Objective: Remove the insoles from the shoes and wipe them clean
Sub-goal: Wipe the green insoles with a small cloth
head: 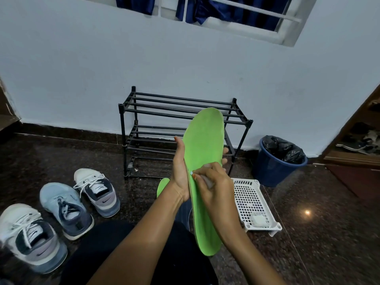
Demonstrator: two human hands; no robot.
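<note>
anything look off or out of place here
Only one thing: a light blue shoe sits between two white shoes at left, and its mate is not in view. Otherwise nothing stands out; the left hand holds the green insole and the right hand presses a white wipe on it.

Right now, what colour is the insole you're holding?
Bright green; the insole shows best in the head view.

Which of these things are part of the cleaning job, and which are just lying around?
Job: green insole, held by left hand; white wipe in right hand; second insole on floor; three shoes.
Lying about: black shoe rack, blue bin, white tray.
</note>
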